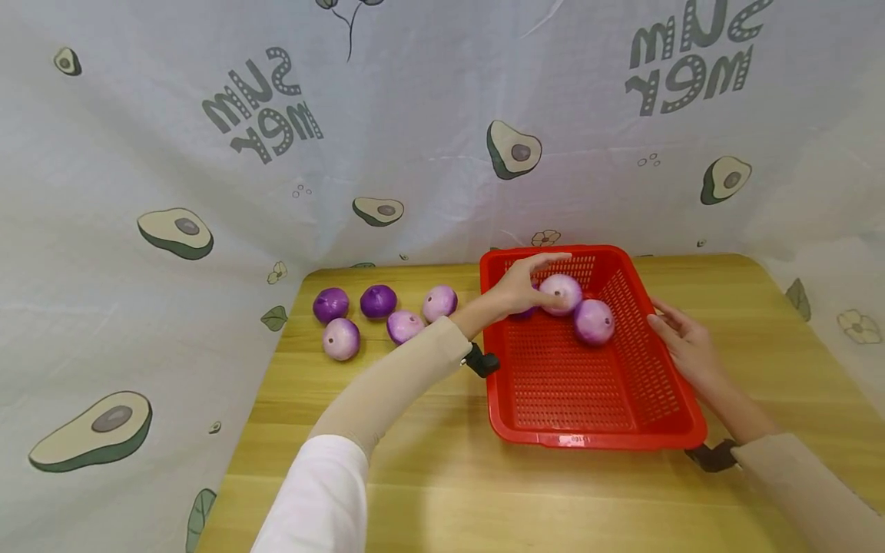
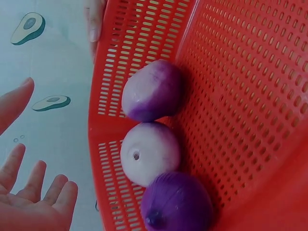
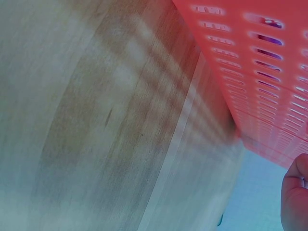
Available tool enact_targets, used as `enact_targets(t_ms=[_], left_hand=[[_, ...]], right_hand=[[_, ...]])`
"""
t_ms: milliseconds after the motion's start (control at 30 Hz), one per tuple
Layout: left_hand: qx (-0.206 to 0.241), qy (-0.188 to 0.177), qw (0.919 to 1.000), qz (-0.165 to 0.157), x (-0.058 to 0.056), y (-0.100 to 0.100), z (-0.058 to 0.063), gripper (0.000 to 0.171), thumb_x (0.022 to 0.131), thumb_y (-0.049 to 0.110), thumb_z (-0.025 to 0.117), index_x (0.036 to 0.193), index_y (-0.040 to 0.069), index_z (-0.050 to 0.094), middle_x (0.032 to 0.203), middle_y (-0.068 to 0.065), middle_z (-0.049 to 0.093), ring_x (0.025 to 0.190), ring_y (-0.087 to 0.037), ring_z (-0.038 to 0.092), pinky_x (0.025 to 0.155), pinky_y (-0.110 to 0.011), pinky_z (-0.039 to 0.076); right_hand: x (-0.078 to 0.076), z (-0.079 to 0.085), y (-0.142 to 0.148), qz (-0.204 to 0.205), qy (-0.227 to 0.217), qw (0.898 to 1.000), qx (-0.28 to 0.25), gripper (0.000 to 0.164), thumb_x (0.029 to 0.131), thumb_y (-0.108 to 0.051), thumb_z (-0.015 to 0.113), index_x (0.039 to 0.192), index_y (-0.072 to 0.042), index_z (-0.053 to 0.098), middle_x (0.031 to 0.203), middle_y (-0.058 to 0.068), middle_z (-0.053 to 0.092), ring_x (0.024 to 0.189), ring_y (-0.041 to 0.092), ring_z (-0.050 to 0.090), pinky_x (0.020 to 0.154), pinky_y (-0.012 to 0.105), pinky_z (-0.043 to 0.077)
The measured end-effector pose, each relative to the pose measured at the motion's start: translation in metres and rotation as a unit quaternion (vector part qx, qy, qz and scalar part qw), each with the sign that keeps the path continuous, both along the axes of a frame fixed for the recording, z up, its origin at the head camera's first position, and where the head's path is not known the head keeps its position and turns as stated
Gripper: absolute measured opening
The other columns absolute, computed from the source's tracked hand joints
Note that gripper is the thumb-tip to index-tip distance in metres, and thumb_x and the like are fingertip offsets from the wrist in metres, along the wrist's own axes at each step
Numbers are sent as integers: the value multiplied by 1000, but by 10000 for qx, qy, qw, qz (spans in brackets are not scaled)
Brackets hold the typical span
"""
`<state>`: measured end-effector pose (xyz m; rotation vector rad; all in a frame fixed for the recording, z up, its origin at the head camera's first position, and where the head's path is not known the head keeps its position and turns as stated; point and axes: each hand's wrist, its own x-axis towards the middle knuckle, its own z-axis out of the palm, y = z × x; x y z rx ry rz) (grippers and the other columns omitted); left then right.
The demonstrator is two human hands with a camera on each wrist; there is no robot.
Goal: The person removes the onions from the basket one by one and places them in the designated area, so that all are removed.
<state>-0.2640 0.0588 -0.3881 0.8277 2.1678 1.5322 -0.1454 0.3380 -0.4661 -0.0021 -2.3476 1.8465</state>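
My left hand [image 1: 520, 290] is over the back left of a red plastic basket [image 1: 571, 439], its thumb overlapping an onion in the head view. In the left wrist view that hand's fingers [image 2: 58, 192] are spread apart, holding nothing. Three purple-and-white onions lie in the basket: a pale one [image 1: 561, 293], a second pale one [image 1: 594, 322] and a dark purple one [image 2: 177, 202], which the left hand mostly hides in the head view. At the basket's right rim, my right hand [image 1: 691, 349] touches the outer side with thumb and fingers extended.
Left of the basket, several more onions sit on the wooden table [image 1: 442, 491], among them a dark purple one [image 1: 378, 301] and a pale one [image 1: 342, 339]. A white avocado-print sheet [image 1: 415, 138] hangs behind the table and along its sides.
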Motion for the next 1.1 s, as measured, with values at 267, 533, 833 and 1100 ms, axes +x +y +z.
enact_targets(t_ms=[267,533,833,1100], left_hand=[[-167,-429,9989,-29,5,28,-14,77,76,1,86,145,16,54,151,-5,45,140,-29,38,98,-26,47],[-943,-41,9952,269,5,55,-38,75,76,8,88,143,20,57,150,-2,46,137,-19,43,102,-27,45],[-1288,447,9903,266,3,72,-58,78,74,11,90,143,16,56,148,-3,49,138,-13,40,108,-21,35],[-1608,707,9841,271,6,83,-67,75,74,8,89,141,21,59,141,1,57,127,-11,49,101,-20,38]], right_hand=[[-1,-2,1,-37,56,9998,179,52,105,-14,51,152,2,35,98,-15,64,76,2,66,59,19,56],[-1,-4,2,14,99,9999,-96,51,105,-12,51,152,2,36,99,-14,65,76,3,68,59,20,56],[-1,-5,2,-100,36,9998,158,52,105,-15,52,152,0,37,98,-18,64,76,0,66,59,19,56],[-2,-5,2,-126,-49,9997,223,54,105,-17,51,153,2,33,100,-18,63,79,-2,65,61,18,56]])
